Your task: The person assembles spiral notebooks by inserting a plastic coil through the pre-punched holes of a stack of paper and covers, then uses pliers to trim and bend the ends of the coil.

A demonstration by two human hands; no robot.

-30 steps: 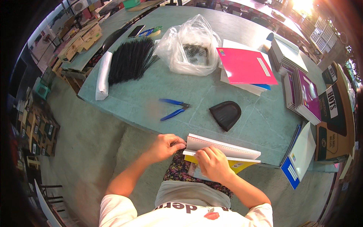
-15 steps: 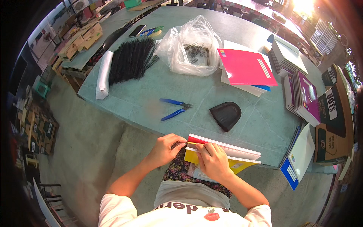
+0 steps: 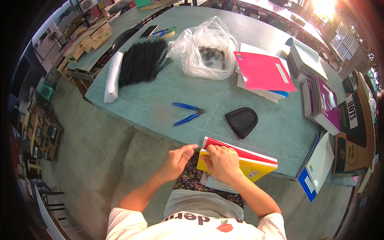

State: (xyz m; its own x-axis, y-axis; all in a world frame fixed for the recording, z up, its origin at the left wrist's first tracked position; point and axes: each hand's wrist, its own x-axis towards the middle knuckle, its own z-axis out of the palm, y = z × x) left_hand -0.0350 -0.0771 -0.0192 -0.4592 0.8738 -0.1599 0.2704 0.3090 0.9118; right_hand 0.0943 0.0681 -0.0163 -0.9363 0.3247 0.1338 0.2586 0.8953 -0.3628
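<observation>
A small stack of notebooks (image 3: 248,162) with red and yellow covers rests on my lap against the near table edge. My right hand (image 3: 222,162) presses on its left end, fingers curled over the punched edge. My left hand (image 3: 178,160) pinches at the same left edge, thumb and fingers together. Whether a black wire spiral sits between my fingers is too small to tell. Blue-handled pliers (image 3: 188,113) lie on the green table (image 3: 160,100) just beyond my hands.
A black pouch (image 3: 241,121) lies right of the pliers. Farther back are a heap of black spiral bindings (image 3: 142,60), a clear plastic bag (image 3: 206,50) with more spirals, a pink-covered notebook stack (image 3: 264,72), and further notebook stacks (image 3: 320,100) at the right.
The white top cover has given way to red and yellow covers showing. Both hands stayed at the stack's left edge, shifting slightly.
</observation>
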